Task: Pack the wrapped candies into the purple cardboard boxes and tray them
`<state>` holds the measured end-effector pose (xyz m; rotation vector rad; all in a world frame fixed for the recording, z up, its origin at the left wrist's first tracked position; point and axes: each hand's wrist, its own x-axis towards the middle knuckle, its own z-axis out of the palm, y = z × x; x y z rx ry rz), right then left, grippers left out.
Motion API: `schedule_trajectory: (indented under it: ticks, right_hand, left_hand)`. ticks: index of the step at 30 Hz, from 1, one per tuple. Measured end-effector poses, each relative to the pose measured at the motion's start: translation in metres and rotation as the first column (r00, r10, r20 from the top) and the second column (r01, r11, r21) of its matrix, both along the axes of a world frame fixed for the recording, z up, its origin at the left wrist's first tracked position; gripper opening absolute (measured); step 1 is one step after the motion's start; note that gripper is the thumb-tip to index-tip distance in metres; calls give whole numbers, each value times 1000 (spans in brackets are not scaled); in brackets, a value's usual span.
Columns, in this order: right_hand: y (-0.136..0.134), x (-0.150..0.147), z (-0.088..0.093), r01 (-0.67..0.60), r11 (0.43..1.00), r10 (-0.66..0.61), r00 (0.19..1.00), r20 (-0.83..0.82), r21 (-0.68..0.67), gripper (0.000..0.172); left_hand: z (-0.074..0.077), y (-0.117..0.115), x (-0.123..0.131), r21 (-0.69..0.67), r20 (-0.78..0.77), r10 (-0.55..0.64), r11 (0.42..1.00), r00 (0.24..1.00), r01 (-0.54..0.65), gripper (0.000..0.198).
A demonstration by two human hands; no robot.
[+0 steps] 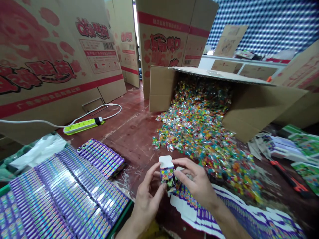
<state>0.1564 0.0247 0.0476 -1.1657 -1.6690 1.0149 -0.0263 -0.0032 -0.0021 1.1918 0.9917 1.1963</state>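
My left hand (147, 199) and right hand (196, 182), both pinching the small box (166, 171), have open room straight ahead, where a bare strip of red-brown surface (132, 129) runs away from me. Packed rows of purple boxes (62, 192) wall off the left. On the right, the candy pile (199, 132) spills from the tipped carton (251, 99), and flat box blanks (244, 215) lie under my right wrist. A power strip (82, 126) crosses the far left.

The small box (166, 172) was purple with bright dots and a white flap — the candies (199, 129) multicoloured, the power strip (83, 125) lime green.
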Motion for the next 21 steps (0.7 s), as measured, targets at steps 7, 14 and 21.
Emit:
schedule_trajectory:
  ticks: [7, 14, 21]
  right_hand:
    - [-17, -10, -27, 99, 994, -104, 988, -118, -47, 10]
    - [-16, -13, -20, 83, 992, -105, 954, -279, -91, 15]
    - [-2, -11, -13, -6, 965, -51, 976, -212, -261, 19]
  left_hand:
    - [9, 0, 2, -77, 194, -204, 972, 960, 222, 31]
    - [11, 0, 3, -167, 254, -103, 975, 962, 148, 39]
    - [8, -2, -4, -134, 136, -114, 982, 984, 132, 35]
